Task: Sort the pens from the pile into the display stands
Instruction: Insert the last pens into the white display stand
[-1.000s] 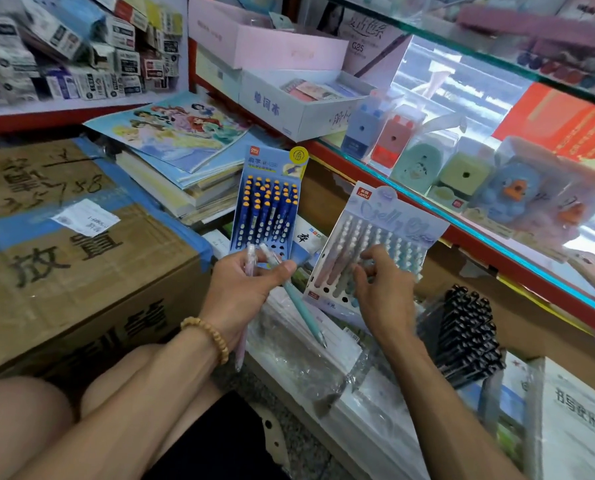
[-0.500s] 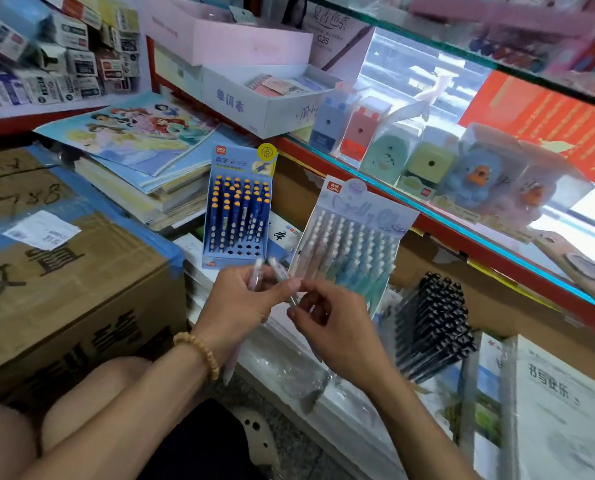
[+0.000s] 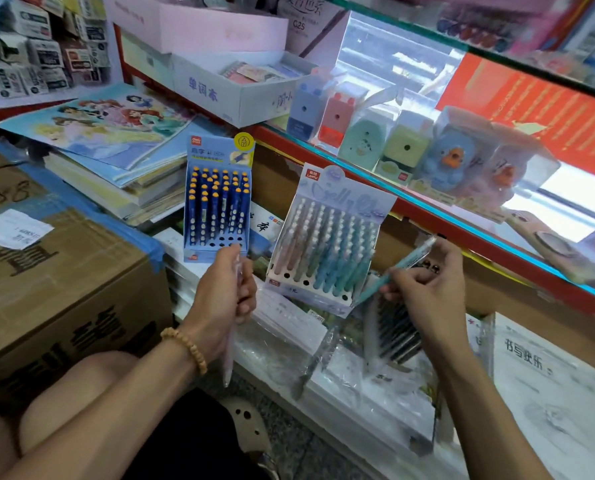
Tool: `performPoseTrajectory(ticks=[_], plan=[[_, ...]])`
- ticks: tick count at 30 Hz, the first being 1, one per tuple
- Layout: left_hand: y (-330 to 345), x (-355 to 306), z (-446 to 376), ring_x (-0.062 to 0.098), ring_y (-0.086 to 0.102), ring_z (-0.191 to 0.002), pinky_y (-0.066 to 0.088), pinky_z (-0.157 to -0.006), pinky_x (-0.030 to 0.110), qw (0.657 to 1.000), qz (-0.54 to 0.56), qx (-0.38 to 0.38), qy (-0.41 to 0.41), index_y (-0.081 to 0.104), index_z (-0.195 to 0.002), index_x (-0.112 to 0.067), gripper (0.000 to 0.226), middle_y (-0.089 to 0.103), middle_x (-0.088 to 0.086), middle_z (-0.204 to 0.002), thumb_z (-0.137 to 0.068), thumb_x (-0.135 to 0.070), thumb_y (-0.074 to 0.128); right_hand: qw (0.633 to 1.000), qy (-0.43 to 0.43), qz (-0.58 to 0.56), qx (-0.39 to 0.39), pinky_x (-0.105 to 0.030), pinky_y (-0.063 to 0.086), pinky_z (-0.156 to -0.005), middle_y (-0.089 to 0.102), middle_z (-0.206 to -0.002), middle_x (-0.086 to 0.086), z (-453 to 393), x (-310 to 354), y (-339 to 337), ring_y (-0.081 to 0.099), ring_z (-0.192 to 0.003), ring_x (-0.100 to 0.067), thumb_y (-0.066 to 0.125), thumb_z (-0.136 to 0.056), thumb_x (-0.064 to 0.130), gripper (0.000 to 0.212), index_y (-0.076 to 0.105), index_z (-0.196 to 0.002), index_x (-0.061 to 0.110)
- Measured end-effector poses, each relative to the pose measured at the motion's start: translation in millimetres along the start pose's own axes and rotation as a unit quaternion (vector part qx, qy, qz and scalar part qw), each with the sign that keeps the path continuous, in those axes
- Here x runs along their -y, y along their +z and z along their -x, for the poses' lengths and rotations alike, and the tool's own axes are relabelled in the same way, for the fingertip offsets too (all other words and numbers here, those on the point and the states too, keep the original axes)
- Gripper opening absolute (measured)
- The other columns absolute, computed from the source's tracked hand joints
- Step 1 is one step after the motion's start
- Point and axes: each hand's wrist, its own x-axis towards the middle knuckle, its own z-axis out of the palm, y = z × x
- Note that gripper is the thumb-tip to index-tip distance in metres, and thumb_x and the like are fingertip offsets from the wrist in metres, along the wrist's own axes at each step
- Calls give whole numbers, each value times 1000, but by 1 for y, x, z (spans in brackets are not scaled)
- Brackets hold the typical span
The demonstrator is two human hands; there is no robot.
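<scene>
A person crouches in a crowded stationery shop, both bare hands raised in front of 2 pen display stands. The left hand (image 3: 225, 292) is closed around a pale pink pen (image 3: 229, 344), held upright with its tip pointing down past the wrist, apparently parked there while the other hand works. The right hand (image 3: 427, 289) pinches a teal pen (image 3: 398, 268) between thumb and fingers, slanted with its lower end aimed toward the right edge of the pastel stand (image 3: 327, 244), probably lining it up for one of the empty holes along that stand's front row. This stand leans back on a stack of plastic-wrapped paper packs (image 3: 282, 323), so its holes face the person; most are filled, in bands running from pink to teal. To its left a blue stand (image 3: 216, 202) of dark blue, yellow-capped pens stands upright, with several empty holes along its bottom edge. A bundle of black pens (image 3: 398, 334) in a clear bag lies under the right hand, likely more stock to sort. Open room is scarce: a cardboard box (image 3: 64, 271) crowds the left side, piled books (image 3: 116, 161) sit behind, and a red-edged glass shelf (image 3: 427, 216) overhangs the stands on the right, so the free path to the holes is from the front and above.
</scene>
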Motion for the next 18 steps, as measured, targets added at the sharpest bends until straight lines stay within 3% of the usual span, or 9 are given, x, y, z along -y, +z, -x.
performPoseTrajectory(ticks=[5,10,13,16,18], plan=[[-4,1,-3,18,44,-66,38,-59,28,996,-77,-35,34,60,-75,-11,39,47,3,-67,-99,-40,47,999,22,45,10,-49,61,-75,73,-77,-13,-17,-3,2,74,-69,-25,55,-98,8,9,51,-105,5],[-5,4,-1,17,47,-68,42,-59,23,994,-81,-27,64,72,-84,-12,30,51,4,-67,-93,-36,57,978,-30,205,20,-47,58,-79,73,-70,-3,-28,-12,7,72,-71,-16,63,-93,14,13,62,-83,6],[-5,4,-1,15,48,-65,43,-57,21,995,-70,-26,62,73,-87,-12,23,54,3,-65,-88,-33,63,971,-30,234,44,-48,59,-77,72,-71,-6,-34,-14,11,73,-73,-20,66,-90,12,14,62,-77,8],[-5,3,0,16,47,-64,42,-57,22,998,-34,-16,50,74,-88,-9,32,53,7,-68,-72,-37,69,963,-40,259,59,-44,61,-74,72,-68,-4,-42,-14,13,73,-69,-16,66,-90,12,17,62,-75,8],[-6,4,-1,16,46,-64,42,-58,23,999,-24,-14,40,75,-88,-9,31,53,10,-70,-73,-35,70,958,-41,276,60,-42,61,-74,72,-67,-1,-45,-13,12,72,-68,-13,67,-90,14,17,63,-75,8]])
